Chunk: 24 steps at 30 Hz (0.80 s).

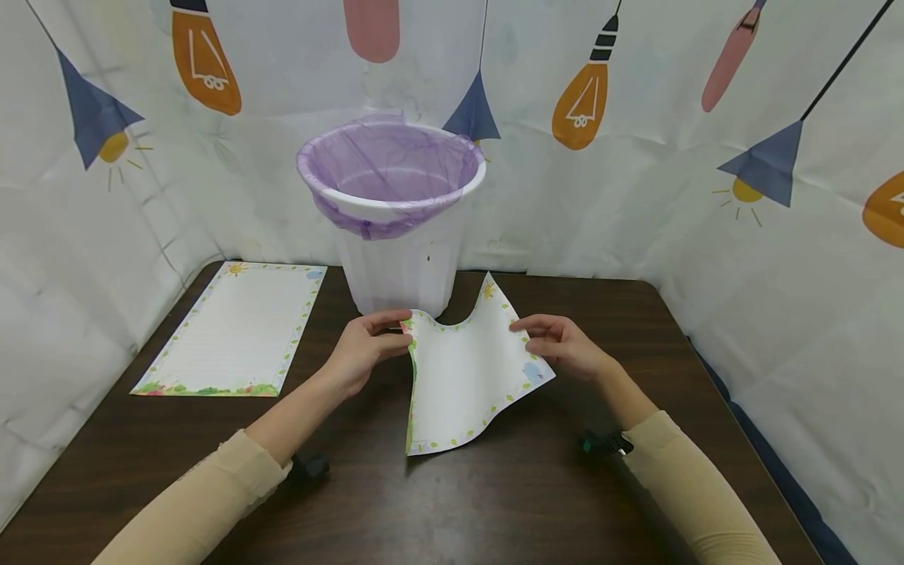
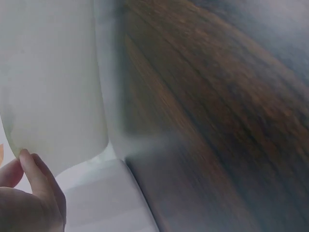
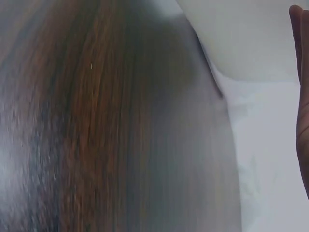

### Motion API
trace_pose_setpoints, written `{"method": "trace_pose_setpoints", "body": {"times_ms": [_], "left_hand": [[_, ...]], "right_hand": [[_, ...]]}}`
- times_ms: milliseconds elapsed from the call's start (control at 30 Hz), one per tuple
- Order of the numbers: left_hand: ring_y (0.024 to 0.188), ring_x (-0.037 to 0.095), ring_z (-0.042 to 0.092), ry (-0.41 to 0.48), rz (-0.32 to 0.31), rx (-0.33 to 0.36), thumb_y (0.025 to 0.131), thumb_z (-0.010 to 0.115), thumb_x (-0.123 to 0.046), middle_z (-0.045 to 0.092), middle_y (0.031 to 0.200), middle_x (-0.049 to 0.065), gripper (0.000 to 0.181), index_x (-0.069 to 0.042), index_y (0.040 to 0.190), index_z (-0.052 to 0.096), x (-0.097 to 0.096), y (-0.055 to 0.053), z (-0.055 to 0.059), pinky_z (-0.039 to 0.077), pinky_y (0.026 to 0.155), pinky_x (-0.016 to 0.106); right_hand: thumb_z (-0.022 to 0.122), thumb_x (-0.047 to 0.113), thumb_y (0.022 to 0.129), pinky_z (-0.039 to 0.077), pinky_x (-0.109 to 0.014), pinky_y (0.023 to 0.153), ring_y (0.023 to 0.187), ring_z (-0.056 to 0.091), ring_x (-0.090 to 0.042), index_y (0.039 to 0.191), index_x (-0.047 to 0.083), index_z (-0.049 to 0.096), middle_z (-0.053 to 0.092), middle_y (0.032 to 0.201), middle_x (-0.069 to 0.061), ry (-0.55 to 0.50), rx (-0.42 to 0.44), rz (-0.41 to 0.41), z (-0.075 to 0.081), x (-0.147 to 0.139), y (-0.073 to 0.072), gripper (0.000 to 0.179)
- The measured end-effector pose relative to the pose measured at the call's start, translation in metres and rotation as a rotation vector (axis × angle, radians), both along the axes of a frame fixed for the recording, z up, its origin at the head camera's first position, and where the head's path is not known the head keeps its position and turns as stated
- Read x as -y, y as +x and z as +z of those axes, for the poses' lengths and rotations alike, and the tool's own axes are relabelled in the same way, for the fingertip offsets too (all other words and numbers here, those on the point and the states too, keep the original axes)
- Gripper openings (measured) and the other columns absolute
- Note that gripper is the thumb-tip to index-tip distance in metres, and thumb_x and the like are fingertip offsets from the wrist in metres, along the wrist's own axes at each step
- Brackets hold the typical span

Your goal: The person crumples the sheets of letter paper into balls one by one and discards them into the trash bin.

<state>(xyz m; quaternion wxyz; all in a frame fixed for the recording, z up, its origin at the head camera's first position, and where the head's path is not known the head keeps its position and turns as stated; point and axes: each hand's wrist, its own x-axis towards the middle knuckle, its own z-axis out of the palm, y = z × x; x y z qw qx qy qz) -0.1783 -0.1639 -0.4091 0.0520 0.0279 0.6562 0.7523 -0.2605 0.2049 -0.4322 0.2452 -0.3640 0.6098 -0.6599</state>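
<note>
A white sheet of stationery paper (image 1: pixel 455 384) with a leafy printed border is held up over the table, bent into a curve. My left hand (image 1: pixel 362 349) pinches its left edge near the upper corner, thumb and fingers on either side. On the opposite edge my right hand (image 1: pixel 565 345) pinches the paper between thumb and fingers. The left wrist view shows the left hand (image 2: pixel 34 193) on the pale back of the sheet (image 2: pixel 48 82). At the border of the right wrist view, only part of the right hand (image 3: pixel 304 111) appears, beside the sheet (image 3: pixel 251 43).
Another bordered sheet (image 1: pixel 236 329) lies flat on the dark wooden table (image 1: pixel 537 502), at the left. A white bin (image 1: pixel 402 275) lined with a purple bag (image 1: pixel 395 169) stands at the back, just behind the held paper. A lamp-patterned cloth (image 1: pixel 657 188) surrounds the table.
</note>
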Motion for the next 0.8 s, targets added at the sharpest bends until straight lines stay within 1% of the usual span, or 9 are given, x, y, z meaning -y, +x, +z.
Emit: {"method": "trace_pose_setpoints", "body": {"times_ms": [67,133,200,333,467,533,600,633,800], "left_hand": [[0.097,0.012,0.067,0.004,-0.003,-0.001,0.093,0.066,0.008,0.057,0.131,0.023,0.049,0.012,0.14,0.054,-0.002,0.0,0.001,0.056,0.091,0.032],[0.097,0.013,0.067,0.009,-0.004,-0.002,0.093,0.067,0.008,0.058,0.129,0.022,0.049,0.012,0.14,0.054,-0.004,0.0,0.002,0.056,0.091,0.032],[0.097,0.013,0.067,0.008,-0.004,-0.002,0.092,0.067,0.008,0.058,0.128,0.022,0.049,0.011,0.14,0.055,-0.005,0.0,0.002,0.056,0.09,0.032],[0.097,0.013,0.067,0.01,-0.006,0.002,0.092,0.067,0.008,0.058,0.128,0.023,0.049,0.011,0.14,0.055,-0.009,0.0,0.003,0.057,0.09,0.033],[0.098,0.014,0.067,0.026,-0.008,0.01,0.093,0.067,0.008,0.057,0.13,0.024,0.049,0.01,0.14,0.054,-0.012,0.0,0.003,0.057,0.09,0.034],[0.098,0.014,0.067,0.033,-0.007,0.014,0.093,0.067,0.007,0.057,0.13,0.022,0.049,0.01,0.141,0.055,-0.014,0.0,0.004,0.057,0.091,0.034],[0.098,0.015,0.066,0.035,-0.003,0.017,0.094,0.068,0.007,0.057,0.13,0.02,0.049,0.009,0.141,0.055,-0.016,0.0,0.005,0.057,0.091,0.034],[0.098,0.015,0.066,0.037,0.0,0.019,0.094,0.068,0.006,0.057,0.13,0.02,0.049,0.009,0.14,0.055,-0.017,0.0,0.005,0.057,0.09,0.034],[0.099,0.016,0.066,0.053,0.009,0.03,0.093,0.068,0.007,0.058,0.131,0.019,0.048,0.008,0.14,0.056,-0.023,-0.001,0.007,0.057,0.09,0.034]], "right_hand": [[0.052,-0.015,0.098,0.05,-0.023,0.065,0.067,0.049,-0.009,0.135,0.008,0.064,0.067,0.102,-0.001,0.002,-0.005,0.013,0.001,0.005,0.002,0.045],[0.055,-0.015,0.097,0.053,-0.023,0.069,0.07,0.054,-0.009,0.139,0.005,0.06,0.065,0.118,-0.004,-0.001,-0.002,0.033,0.002,0.01,0.003,0.046],[0.056,-0.016,0.096,0.055,-0.025,0.073,0.079,0.061,-0.011,0.143,0.002,0.054,0.062,0.126,-0.009,-0.012,0.032,0.061,0.003,0.014,0.006,0.05],[0.058,-0.014,0.096,0.058,-0.03,0.079,0.093,0.067,-0.02,0.15,-0.001,0.044,0.058,0.131,-0.014,-0.03,0.096,0.099,0.006,0.023,0.01,0.058],[0.061,-0.013,0.095,0.059,-0.031,0.079,0.093,0.067,-0.02,0.154,-0.004,0.036,0.041,0.152,-0.013,-0.047,0.105,0.1,0.008,0.03,0.013,0.065],[0.062,-0.014,0.095,0.059,-0.031,0.08,0.093,0.067,-0.02,0.155,-0.005,0.034,0.034,0.158,-0.012,-0.052,0.104,0.1,0.01,0.033,0.014,0.067],[0.062,-0.014,0.094,0.059,-0.032,0.08,0.094,0.067,-0.021,0.155,-0.004,0.034,0.033,0.159,-0.012,-0.054,0.109,0.1,0.011,0.037,0.015,0.067],[0.062,-0.014,0.094,0.059,-0.033,0.081,0.097,0.067,-0.022,0.155,-0.004,0.035,0.035,0.157,-0.013,-0.056,0.114,0.105,0.011,0.038,0.016,0.067],[0.06,-0.011,0.097,0.058,-0.032,0.084,0.106,0.063,-0.021,0.149,-0.005,0.044,0.046,0.151,-0.012,-0.056,0.05,0.084,0.012,0.046,0.018,0.055]]}}
